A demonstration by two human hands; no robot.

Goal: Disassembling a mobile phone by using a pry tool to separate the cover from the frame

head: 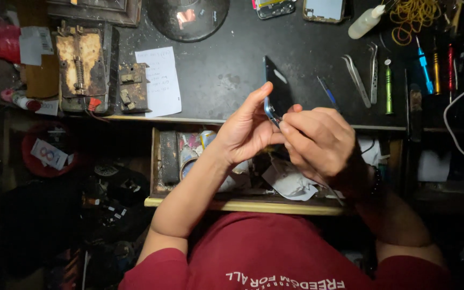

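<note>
A dark smartphone [277, 88] stands on edge above the front of the black work mat [232, 59]. My left hand [248, 131] grips its lower left side, thumb raised along the edge. My right hand [318, 142] closes around the phone's lower end from the right, fingertips at the corner near the blue frame. Whether a small tool sits in the right fingers is hidden.
Tweezers [356, 78], a green-handled driver [388, 86] and more screwdrivers [436, 67] lie right on the mat. A white paper note [158, 80] and rusty metal jigs [81, 67] sit left. A squeeze bottle [366, 21] and phones [324, 9] are at the back. An open cluttered drawer [243, 203] is under my hands.
</note>
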